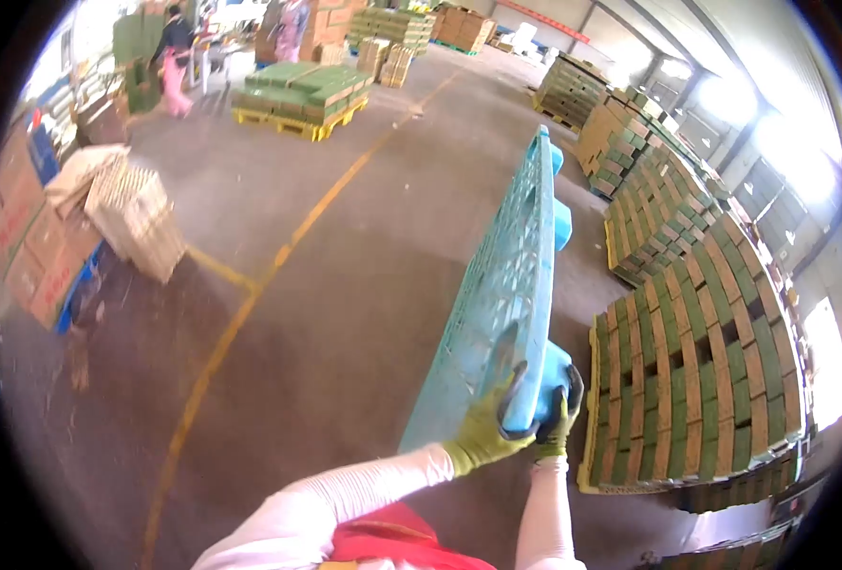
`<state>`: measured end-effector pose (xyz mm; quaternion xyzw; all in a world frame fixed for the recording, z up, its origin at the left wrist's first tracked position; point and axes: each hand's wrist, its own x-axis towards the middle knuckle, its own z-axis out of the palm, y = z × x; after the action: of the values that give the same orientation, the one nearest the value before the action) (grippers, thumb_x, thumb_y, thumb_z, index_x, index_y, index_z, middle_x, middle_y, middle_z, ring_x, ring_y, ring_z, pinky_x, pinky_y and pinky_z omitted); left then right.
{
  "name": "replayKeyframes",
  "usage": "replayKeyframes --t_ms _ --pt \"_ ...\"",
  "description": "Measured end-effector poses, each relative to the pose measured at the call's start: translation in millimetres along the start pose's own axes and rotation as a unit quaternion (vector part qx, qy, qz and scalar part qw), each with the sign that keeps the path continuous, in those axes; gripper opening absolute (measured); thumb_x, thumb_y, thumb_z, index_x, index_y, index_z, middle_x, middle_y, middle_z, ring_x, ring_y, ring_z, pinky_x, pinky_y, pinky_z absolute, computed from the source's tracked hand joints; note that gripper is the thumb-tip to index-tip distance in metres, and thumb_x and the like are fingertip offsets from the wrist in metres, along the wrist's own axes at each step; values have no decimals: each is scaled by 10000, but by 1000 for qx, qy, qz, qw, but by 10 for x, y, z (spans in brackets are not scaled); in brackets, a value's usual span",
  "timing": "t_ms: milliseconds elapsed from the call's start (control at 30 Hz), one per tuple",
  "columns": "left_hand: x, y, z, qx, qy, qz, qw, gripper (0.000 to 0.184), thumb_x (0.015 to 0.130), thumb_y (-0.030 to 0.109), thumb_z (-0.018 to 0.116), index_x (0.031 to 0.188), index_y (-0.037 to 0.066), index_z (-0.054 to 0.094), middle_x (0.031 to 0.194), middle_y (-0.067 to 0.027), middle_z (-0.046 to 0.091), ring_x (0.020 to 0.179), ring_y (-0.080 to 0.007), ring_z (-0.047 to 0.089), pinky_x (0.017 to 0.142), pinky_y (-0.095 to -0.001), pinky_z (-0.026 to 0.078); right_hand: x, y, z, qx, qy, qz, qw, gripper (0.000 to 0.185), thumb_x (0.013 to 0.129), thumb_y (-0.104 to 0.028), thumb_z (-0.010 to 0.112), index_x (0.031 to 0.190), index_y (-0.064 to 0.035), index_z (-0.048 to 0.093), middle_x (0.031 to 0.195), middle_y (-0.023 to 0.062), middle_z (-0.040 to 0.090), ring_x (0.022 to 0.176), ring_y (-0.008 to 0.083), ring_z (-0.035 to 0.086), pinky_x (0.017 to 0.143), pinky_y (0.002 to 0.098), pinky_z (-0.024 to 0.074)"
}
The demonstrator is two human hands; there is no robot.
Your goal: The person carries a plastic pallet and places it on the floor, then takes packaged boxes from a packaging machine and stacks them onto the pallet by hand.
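A light blue plastic pallet (516, 275) stands tilted up on its edge in front of me, its slotted deck facing left and its stubby feet facing right. My left hand (482, 432), in a yellow-green glove with dark fingertips, is closed around the near edge from the deck side. On the foot side, my right hand (558, 413) wears a matching glove and grips the same near corner by a blue foot. Part of the fingers of both hands is hidden behind the pallet's edge.
Tall stacks of green and brown boxes (696, 370) on pallets line the right. Bundled cardboard (136, 214) and brown cartons (36, 237) stand at left. A yellow pallet (312, 125) bears green boxes farther off. A person (175, 62) stands at the back left. Yellow lines (293, 242) cross the floor.
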<state>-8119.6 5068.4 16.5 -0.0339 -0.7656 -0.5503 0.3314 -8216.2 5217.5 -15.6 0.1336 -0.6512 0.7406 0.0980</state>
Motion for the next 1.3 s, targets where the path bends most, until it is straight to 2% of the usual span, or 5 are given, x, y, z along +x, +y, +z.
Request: replayKeyframes --t_ms 667,833,967,1100,1300 --pt "6915 -4543 1680 -3 -128 -25 991 898 690 316 817 1423 76 356 1131 -201 585 953 -363 626 818 -427 516 7638 3162 1737 4 41 28 999 642 842 -287 688 1379 -25 454 1366 101 501 1232 225 462 1061 374 335" --pt "8824 -5880 2010 -13 -128 -9 992 846 668 277 822 1384 82 414 1183 -171 585 1017 -349 621 848 -417 511 9632 3792 2432 -10 70 146 987 559 849 -222 710 1332 -40 496 1243 90 568 1115 204 547 959 348 447" --pt "10341 -6860 2430 -54 -129 -79 987 873 638 265 829 1387 96 413 1196 -172 578 1053 -364 605 904 -444 478 11436 4406 2834 -22 64 275 959 409 867 -241 681 1220 -97 533 1019 58 603 847 152 603 625 296 532" --pt "11843 -7852 2713 -12 -89 5 996 867 638 269 831 1379 93 417 1211 -189 566 1062 -376 591 934 -454 458 12972 5395 3281 -42 146 151 977 466 814 -213 747 1206 -39 566 1079 71 599 958 165 564 851 294 463" --pt "14148 -9466 3359 -39 -98 -3 994 863 666 263 819 1394 94 388 1233 -182 551 1089 -362 579 939 -427 469 15646 6305 3957 45 72 199 976 519 817 -186 745 1265 -37 528 1124 68 590 990 166 559 852 303 470"
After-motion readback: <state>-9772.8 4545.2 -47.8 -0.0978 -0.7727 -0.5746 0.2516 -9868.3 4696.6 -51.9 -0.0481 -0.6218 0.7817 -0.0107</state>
